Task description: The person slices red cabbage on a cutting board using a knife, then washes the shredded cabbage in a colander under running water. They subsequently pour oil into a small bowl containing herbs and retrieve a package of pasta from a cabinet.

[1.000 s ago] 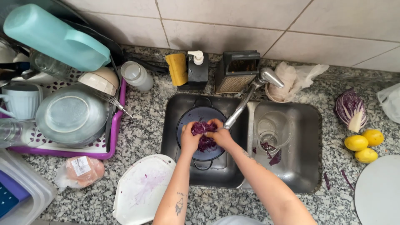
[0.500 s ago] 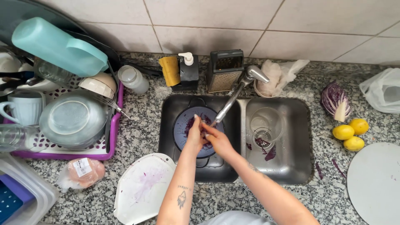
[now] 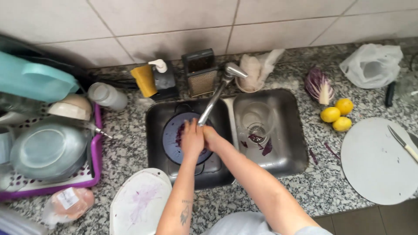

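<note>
**Two hands under the tap, over a dark bowl in the left sink**

At the far left a purple dish rack holds a steel pot lid and a pale bowl, with a teal jug above. On the speckled table in front lies a white cutting board stained purple. In the left sink basin sits a dark round bowl with scraps of red cabbage inside. The left hand hangs over the bowl, fingers together and curled down — I cannot tell whether it holds anything. The right hand presses against it, just below the tap spout, its grip hidden too. The right basin holds a clear glass. Further right lie half a red cabbage, three lemons, a round grey board — with a knife on it.
</note>
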